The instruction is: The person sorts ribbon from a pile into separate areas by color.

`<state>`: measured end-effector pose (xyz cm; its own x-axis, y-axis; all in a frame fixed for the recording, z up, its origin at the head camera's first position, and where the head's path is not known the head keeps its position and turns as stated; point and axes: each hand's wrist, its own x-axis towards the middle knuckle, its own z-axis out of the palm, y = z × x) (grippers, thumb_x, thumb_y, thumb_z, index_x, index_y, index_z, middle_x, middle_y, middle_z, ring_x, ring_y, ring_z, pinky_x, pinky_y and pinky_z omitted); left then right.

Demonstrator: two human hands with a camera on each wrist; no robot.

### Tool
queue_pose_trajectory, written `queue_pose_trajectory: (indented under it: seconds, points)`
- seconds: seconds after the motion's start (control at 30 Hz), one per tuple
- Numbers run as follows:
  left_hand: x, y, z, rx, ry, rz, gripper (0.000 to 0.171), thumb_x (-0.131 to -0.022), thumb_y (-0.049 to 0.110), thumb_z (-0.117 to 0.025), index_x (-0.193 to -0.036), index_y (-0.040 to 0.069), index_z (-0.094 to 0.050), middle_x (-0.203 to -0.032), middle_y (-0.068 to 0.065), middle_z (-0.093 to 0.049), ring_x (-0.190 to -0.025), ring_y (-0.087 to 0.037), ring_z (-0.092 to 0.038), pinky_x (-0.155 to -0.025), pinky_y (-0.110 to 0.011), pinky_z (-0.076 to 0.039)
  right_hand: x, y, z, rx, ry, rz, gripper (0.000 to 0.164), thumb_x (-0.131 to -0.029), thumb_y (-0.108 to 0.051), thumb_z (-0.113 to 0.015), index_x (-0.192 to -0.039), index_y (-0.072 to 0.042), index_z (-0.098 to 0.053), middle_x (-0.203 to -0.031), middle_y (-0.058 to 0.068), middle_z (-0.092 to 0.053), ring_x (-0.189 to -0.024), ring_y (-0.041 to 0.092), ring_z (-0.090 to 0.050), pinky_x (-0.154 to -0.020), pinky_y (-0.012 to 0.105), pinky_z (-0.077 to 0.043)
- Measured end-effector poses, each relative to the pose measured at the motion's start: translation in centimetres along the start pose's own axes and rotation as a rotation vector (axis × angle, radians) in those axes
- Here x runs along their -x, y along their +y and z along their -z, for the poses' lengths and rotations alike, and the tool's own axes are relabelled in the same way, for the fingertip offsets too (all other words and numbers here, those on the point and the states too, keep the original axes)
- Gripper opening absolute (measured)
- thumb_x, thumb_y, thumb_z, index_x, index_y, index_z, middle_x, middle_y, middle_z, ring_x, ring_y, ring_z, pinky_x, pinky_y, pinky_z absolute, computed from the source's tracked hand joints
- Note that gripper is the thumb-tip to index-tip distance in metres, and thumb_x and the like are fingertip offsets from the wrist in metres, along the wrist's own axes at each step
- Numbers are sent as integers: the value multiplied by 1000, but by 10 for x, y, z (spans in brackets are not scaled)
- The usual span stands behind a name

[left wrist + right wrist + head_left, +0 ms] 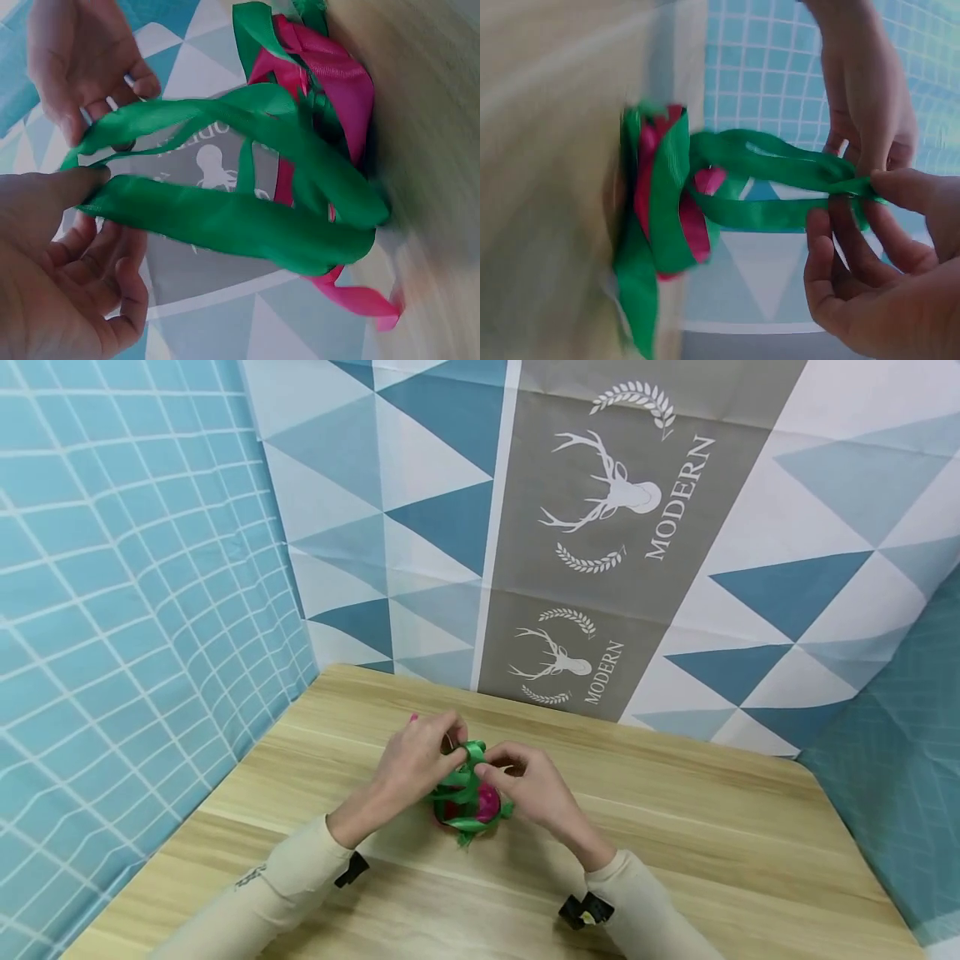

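Green ribbon [472, 750] rises in loops from a bundle of green and pink ribbon [487, 802] lying on the table. My left hand [420, 758] pinches the top of the loops between thumb and fingers. From the other side my right hand [536, 785] pinches the same ribbon close by, as the right wrist view shows at the green loop end [855, 186]. In the left wrist view, the green strands [225, 217] stretch from the fingertips down to the bundle, where pink ribbon [349, 75] shows between green bands.
The wood-grain table [675, 843] carries the bundle. Behind it hangs a patterned cloth [435, 527] with triangles and deer heads. A blue checked cloth [135, 568] closes the left side, and a teal cloth [892, 760] the right. Black straps [587, 910] sit at the wrists.
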<state>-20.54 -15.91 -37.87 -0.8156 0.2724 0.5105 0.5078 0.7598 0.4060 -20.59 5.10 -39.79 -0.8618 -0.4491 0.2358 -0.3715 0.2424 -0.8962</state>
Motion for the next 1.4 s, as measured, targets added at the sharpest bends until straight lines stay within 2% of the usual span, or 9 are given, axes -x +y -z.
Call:
queue_pose_trajectory:
  seconds: [0.1,0.2,0.33,0.5,0.63,0.87,1.1,1.27,1.4]
  points:
    - [-3,-3,1,-36,-66,-75,30,-83,18,-86,-103,15,-63,-93,4,-66,-83,-14,-63,-73,-37,-52,3,3,8,-184,6,-86,20,-97,-24,-73,-107,-7,-72,-102,9,-70,-99,34,-66,-89,39,-52]
    - [-4,-10,3,-11,-219,-175,64,-79,37,-90,-130,14,-59,-124,-1,-60,-112,-20,-58,-94,-50,-43,5,3,18,-261,-25,-95,22,-98,-20,-71,-111,-2,-69,-98,12,-69,-93,36,-64,-86,40,-53]
    - [-5,-19,1,313,-516,-219,78,-83,46,-85,-147,20,-49,-143,3,-49,-129,-20,-48,-103,-51,-40,12,-2,32,-253,-101,-70,23,-98,-22,-70,-112,-4,-70,-87,8,-65,-79,25,-58,-74,33,-50]
    - [-9,-21,-4,691,-742,-106,33,-104,43,-59,-130,23,-63,-131,-1,-60,-119,-28,-54,-98,-45,-45,19,-9,52,-202,-177,-32,20,-99,-25,-70,-108,-8,-73,-72,5,-51,-65,20,-45,-59,27,-39]
    - [-13,-13,2,821,-705,-22,31,-108,38,-53,-110,11,-69,-106,-20,-62,-92,-43,-53,-81,-44,-46,23,-13,66,-158,-165,-13,16,-98,-24,-72,-107,-10,-74,-70,4,-51,-62,19,-44,-56,25,-38]
    - [-13,4,32,862,-540,-7,17,-105,23,-60,-103,7,-66,-91,-20,-62,-86,-36,-62,-84,-43,-51,36,-24,90,-31,-134,82,12,-97,-19,-73,-108,-14,-74,-87,8,-68,-73,27,-61,-63,30,-50]
    - [-17,23,75,804,-361,-62,12,-104,17,-63,-97,8,-65,-81,-16,-57,-77,-36,-58,-72,-38,-52,47,-44,111,298,-50,322,18,-92,-3,-72,-104,-17,-74,-89,-9,-68,-75,15,-61,-65,31,-45]
    - [-21,33,89,754,-329,-92,9,-103,16,-64,-96,11,-66,-76,-13,-55,-68,-30,-53,-62,-36,-46,52,-49,122,495,47,466,25,-84,8,-67,-97,-13,-72,-86,-9,-65,-76,10,-58,-69,32,-49]
    - [-22,39,96,729,-307,-95,7,-103,15,-64,-97,11,-66,-75,-13,-55,-66,-28,-52,-60,-36,-45,57,-46,134,528,111,461,25,-84,12,-67,-93,-11,-71,-84,-7,-65,-75,10,-56,-69,35,-49]
